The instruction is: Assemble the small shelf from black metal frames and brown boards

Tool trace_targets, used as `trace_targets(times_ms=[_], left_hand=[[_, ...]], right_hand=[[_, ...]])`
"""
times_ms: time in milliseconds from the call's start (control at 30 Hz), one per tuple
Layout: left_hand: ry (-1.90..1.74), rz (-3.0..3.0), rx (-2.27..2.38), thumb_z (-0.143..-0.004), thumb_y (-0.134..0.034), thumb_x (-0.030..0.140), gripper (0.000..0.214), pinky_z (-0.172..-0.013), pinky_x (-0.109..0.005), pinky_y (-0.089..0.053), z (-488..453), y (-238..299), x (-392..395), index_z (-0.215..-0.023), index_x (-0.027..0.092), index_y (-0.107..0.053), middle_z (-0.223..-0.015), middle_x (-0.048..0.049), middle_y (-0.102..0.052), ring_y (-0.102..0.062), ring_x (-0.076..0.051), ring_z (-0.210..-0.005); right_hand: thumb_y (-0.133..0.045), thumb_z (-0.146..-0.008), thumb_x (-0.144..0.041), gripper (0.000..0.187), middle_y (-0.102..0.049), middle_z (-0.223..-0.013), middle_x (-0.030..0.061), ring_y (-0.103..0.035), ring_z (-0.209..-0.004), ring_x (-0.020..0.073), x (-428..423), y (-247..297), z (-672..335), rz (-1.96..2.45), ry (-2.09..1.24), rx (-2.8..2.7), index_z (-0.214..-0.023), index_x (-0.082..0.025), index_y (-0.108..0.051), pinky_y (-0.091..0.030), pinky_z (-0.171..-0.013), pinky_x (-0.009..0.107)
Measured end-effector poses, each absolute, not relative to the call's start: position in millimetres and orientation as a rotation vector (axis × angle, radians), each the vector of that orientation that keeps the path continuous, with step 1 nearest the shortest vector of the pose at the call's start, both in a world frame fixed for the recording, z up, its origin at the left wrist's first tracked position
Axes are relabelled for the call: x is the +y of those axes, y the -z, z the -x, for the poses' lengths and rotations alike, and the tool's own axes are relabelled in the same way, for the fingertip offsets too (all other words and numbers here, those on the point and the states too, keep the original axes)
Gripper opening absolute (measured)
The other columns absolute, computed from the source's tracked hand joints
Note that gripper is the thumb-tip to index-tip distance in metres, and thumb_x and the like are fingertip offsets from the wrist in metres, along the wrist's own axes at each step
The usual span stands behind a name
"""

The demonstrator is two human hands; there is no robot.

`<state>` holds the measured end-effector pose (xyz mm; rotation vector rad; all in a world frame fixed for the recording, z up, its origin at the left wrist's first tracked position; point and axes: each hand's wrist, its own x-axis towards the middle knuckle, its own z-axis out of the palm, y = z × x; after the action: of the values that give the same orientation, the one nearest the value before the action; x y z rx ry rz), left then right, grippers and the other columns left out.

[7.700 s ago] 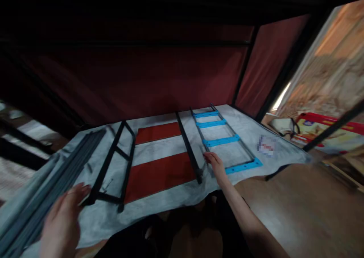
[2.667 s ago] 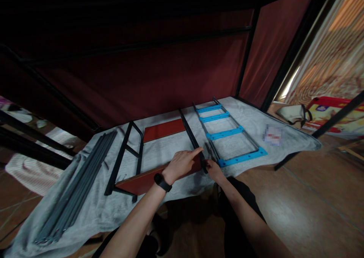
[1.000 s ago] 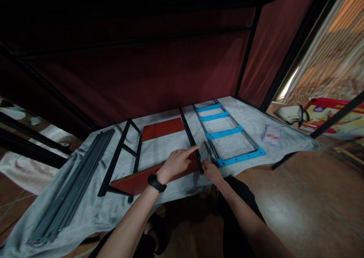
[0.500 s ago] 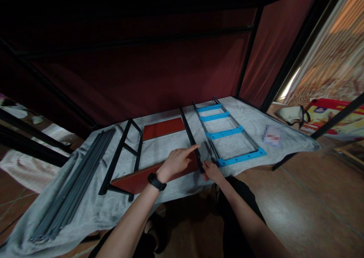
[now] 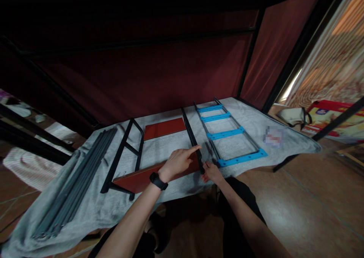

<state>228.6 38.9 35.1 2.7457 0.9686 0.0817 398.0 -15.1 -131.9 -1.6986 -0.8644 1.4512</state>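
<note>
Red-brown wooden board (image 5: 142, 178) is pressed by my left hand (image 5: 178, 162), fingers laid flat, against the black metal bar (image 5: 190, 131). My right hand (image 5: 211, 172) pinches the bar's near end, fingers narrow. Uneven pressure could misalign the joint.

It looked like a room in a home, given over to putting furniture together. A grey cloth (image 5: 295, 142) covered a low surface strewn with grey bars (image 5: 76, 180), a red board (image 5: 133, 178) and a blue-runged frame (image 5: 225, 133). Brown floor tiles (image 5: 313, 205) lay around it, dark red fabric (image 5: 148, 80) hung behind, and a patterned curtain (image 5: 338, 61), a bag (image 5: 292, 116) and a colourful box (image 5: 335, 123) were at the right.
</note>
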Motion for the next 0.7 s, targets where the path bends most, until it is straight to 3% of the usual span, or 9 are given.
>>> trace_targets(times_ms=[200,467,700], left_hand=[[-0.099,-2.757,0.968,-0.085,-0.051,0.016,0.072,-0.090,-0.034,-0.049,-227.8,-34.8,39.3,-0.149,0.040,-0.032,-0.130,0.0032,-0.064,-0.065,-0.024,-0.107],[-0.098,-2.750,0.960,-0.085,-0.051,0.015,0.073,-0.091,-0.033,-0.048,-228.2,-35.7,37.2,-0.150,0.039,-0.030,-0.129,0.0023,-0.065,-0.064,-0.023,-0.108],[-0.077,-2.745,0.967,-0.086,-0.051,0.016,0.070,-0.092,-0.033,-0.048,-228.9,-37.2,35.9,-0.149,0.039,-0.032,-0.130,0.0020,-0.064,-0.064,-0.023,-0.109]], right_hand=[[-0.030,-0.096,-0.024,0.017,-0.059,-0.055,-0.0032,-0.064,-0.049,0.0173,-11.3,138.7,-395.8,1.660,-1.496,-0.794,-0.109,-0.021,-0.041,-0.057,-0.055,0.030],[-0.034,-0.096,-0.036,0.022,-0.061,-0.055,0.0020,-0.063,-0.046,0.0215,-11.6,140.1,-396.9,1.673,-1.505,-0.755,-0.107,-0.020,-0.046,-0.055,-0.050,0.033],[-0.035,-0.094,-0.023,0.020,-0.059,-0.051,-0.0027,-0.064,-0.047,0.0209,-12.2,144.4,-394.6,1.668,-1.504,-0.728,-0.113,-0.021,-0.041,-0.057,-0.053,0.034]])
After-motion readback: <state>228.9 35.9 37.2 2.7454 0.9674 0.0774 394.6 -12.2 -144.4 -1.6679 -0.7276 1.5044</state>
